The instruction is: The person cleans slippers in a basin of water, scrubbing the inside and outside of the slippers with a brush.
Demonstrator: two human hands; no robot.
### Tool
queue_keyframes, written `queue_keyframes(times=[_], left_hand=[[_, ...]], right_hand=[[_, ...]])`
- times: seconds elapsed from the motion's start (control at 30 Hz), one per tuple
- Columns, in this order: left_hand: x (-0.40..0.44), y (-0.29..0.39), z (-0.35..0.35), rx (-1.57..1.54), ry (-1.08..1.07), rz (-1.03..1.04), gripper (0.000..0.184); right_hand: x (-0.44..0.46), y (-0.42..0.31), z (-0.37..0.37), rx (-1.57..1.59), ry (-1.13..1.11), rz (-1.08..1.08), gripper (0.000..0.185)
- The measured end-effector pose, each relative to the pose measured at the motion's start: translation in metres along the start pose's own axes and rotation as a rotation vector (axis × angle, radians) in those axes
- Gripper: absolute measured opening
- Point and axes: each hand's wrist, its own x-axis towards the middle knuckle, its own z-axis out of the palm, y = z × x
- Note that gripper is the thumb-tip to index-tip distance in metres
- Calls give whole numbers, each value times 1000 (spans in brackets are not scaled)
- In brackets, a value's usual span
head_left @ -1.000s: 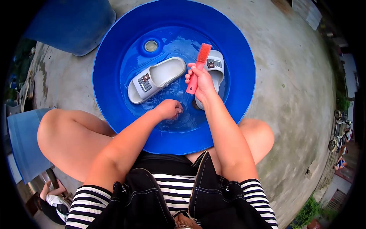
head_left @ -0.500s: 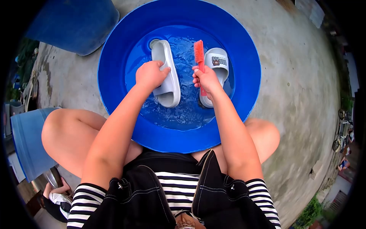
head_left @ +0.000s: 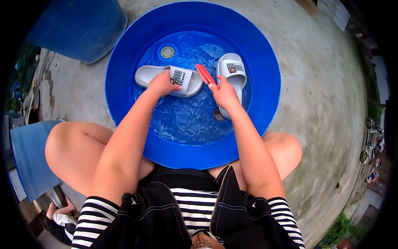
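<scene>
A round blue tub [head_left: 190, 155] with shallow water sits between my legs. My left hand [head_left: 163, 84] is closed on a light grey slide sandal [head_left: 149, 74], which lies crosswise in the tub with its strap end toward the right. In my right hand [head_left: 224, 92] is a red brush [head_left: 205, 74], its head pointing up and left, close to the held sandal's strap end. The other grey sandal [head_left: 235, 79] lies at the tub's right side, partly behind my right hand. A small dark object [head_left: 218, 115] is beside its lower end.
A large blue container [head_left: 83, 33] stands at the upper left and a lighter blue one [head_left: 35, 155] at the left. Concrete ground [head_left: 319, 112] surrounds the tub. Another person [head_left: 61, 220] is at the lower left; parked bikes [head_left: 369, 143] are at the far right.
The sandal in my left hand has turned from upright in view to crosswise, its strap end now to the right. My right hand has tilted the brush leftward, toward that sandal.
</scene>
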Motion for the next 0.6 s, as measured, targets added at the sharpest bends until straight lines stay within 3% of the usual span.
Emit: queue_keyframes(times=[0.13, 0.3, 0.37, 0.47, 0.57, 0.6], left_hand=[[-7, -4, 1, -3, -66, -186, 51], [11, -34, 29, -218, -116, -152, 53], [16, -46, 40, -407, -76, -174, 51], [13, -48, 35, -585, -133, -205, 45], [4, -39, 24, -716, -192, -166, 41], [8, -43, 28, -752, -233, -191, 48]], right_hand=[[-8, 3, 2, -243, -59, -56, 43], [-25, -14, -2, -232, 9, -130, 38], [-26, -19, -2, -436, -169, -208, 38], [-26, -20, 19, -521, -4, -248, 39], [-34, -25, 36, -628, -74, -383, 39], [-36, -24, 40, -608, -101, -371, 38]])
